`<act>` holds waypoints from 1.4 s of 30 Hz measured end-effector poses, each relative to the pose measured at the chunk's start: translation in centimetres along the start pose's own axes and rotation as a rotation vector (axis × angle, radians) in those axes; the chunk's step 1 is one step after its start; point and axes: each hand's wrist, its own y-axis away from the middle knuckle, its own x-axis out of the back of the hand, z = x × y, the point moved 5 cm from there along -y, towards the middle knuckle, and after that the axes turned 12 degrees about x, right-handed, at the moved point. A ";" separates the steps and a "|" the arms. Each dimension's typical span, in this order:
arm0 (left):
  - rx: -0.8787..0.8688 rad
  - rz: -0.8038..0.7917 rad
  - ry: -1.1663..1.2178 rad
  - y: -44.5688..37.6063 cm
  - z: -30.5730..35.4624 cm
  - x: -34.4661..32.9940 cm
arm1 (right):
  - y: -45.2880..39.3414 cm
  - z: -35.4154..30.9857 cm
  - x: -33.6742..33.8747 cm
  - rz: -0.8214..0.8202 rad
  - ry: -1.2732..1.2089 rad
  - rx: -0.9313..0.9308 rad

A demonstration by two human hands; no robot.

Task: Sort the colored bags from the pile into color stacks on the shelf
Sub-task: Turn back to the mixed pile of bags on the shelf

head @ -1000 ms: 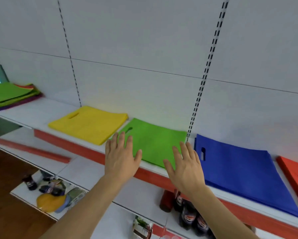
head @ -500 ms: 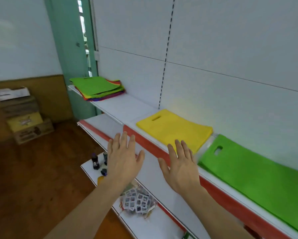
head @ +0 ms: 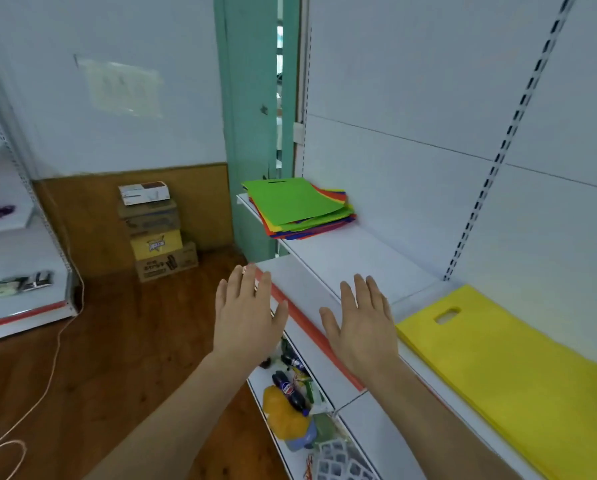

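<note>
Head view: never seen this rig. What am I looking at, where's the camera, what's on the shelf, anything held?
There is no machine here. A person wears one wide-angle camera on the head, looking forward and down, so the two forearms belong to the wearer. The left hand and right hand are held out flat with straight fingers and hold nothing. Ahead is a white shelf with a red front strip. At its far end lies the mixed pile of colored bags, a green one on top. Nearer, to the right, lies the yellow stack. Lower shelves hold bottles and small goods.
</note>
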 end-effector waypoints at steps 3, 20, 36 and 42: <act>0.035 0.022 0.000 -3.4 -3.0 -0.8 | -4.4 -1.8 -1.9 -0.007 -0.011 0.034; -0.170 -0.037 0.044 -29.2 -13.0 -5.4 | -25.4 -9.1 -9.4 -0.039 0.080 -0.196; -0.457 -0.125 0.041 -48.1 -8.1 -14.3 | -39.1 -3.1 -16.0 -0.013 0.121 -0.499; -0.549 -0.172 0.040 -52.7 -6.0 -18.1 | -40.3 -1.8 -18.3 -0.104 0.121 -0.632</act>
